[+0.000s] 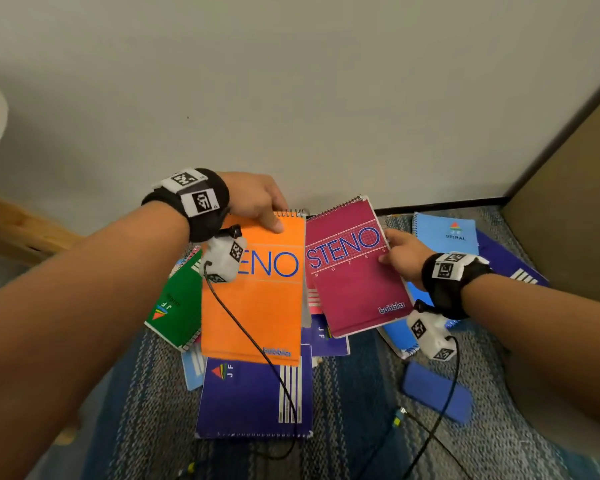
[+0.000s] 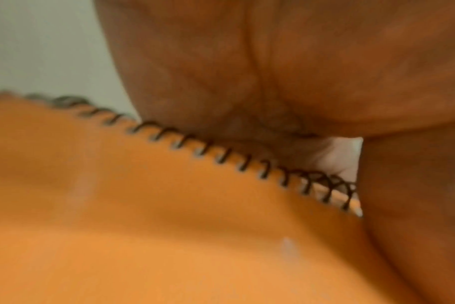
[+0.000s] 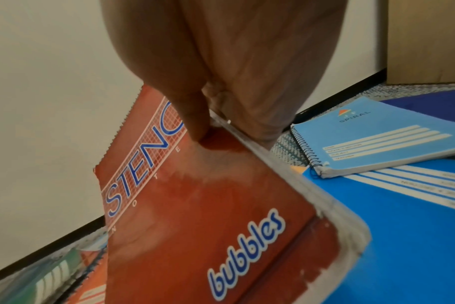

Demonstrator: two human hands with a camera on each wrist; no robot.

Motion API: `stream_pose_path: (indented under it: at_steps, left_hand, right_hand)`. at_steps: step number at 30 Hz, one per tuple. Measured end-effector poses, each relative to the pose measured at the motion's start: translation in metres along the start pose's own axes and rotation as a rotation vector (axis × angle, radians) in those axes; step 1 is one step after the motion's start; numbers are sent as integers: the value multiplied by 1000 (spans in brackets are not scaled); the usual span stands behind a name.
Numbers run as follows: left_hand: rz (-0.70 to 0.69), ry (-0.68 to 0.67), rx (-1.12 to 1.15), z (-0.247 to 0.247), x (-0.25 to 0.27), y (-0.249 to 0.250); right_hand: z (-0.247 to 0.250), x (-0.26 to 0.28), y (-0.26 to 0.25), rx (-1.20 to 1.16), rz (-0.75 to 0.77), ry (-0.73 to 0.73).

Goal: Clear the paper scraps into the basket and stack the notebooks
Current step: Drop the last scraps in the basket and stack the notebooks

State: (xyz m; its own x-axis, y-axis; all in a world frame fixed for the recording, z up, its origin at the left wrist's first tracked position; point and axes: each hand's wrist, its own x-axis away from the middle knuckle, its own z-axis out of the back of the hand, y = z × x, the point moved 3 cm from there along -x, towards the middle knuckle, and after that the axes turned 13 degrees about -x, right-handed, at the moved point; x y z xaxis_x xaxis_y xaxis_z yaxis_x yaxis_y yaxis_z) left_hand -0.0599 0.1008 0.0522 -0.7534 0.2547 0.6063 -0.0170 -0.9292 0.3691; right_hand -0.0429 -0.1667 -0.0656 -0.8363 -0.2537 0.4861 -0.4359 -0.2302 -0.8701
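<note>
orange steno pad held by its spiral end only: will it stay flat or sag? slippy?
The orange steno pad probably stays fairly flat: the left hand pinches it near the spiral and it hangs unbent. Its pages may fan open, since a grey edge shows beside the cover. The cover looks smooth, possibly slick.

A: Steno count?
B: Two are counted: one orange steno pad [image 1: 257, 299], one maroon steno pad [image 1: 354, 271].
A: Others?
B: One green notebook [image 1: 177, 306]. Three purple notebooks [image 1: 250, 393] [image 1: 326, 337] [image 1: 499, 258] are seen, three blue notebooks [image 1: 445, 233] [image 1: 191, 368] [image 1: 394, 329]. Pile is overlapped; total can't be confirmed.
A: Non-notebooks?
B: One blue flat block [image 1: 437, 393].
</note>
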Motion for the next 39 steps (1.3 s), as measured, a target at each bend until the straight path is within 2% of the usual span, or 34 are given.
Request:
stream_pose_path:
  at_steps: [3,7,11,13,15,18,21,23,24,26,29,31,36,39]
  left_hand:
    - [-50,115,169,3,-7,1]
    - [-13,351,-155,-8,-36,6]
    - [-2,378,-332,-26,-57,6]
    - [-4,398,-327,-32,-65,2]
    - [9,411,-318,-41,-71,0]
    - [44,477,-316,-55,-77,-1]
    - [99,592,-174,-60,-81,-13]
    - [182,665,-105,-55,-82,-32]
    - [224,652,-97,-52,-84,-45]
    - [274,537,-149,-59,-85,-65]
    - [208,356,-321,-94,-87,-78]
    - [153,232,-384,-121,-90,-79]
    - [139,-6,-571,-164,-104,-75]
    - [138,-42,-595,-172,-105,-83]
  right_hand:
    - [-18,0,0,-153,-50,-63]
    - [-48,2,-7,-278,-92,-216]
    - [-56,-4,0,-395,-125,-204]
    - [-57,0,1,-473,-133,-211]
    - [-59,7,0,-507,-143,-282]
    - [-62,5,2,-347,-101,-393]
    - [-47,-14,19,-76,-70,-205]
    - [-27,-21,29,-45,-93,-106]
    - [-14,-24,34,-52,-107,-47]
    - [17,-29,41,-64,-112,109]
    - [59,-36,47,-72,-135,280]
    - [74,-40,46,-40,-146,308]
    - [77,-62,54,19,-176,341]
    - [65,-72,61,128,-204,350]
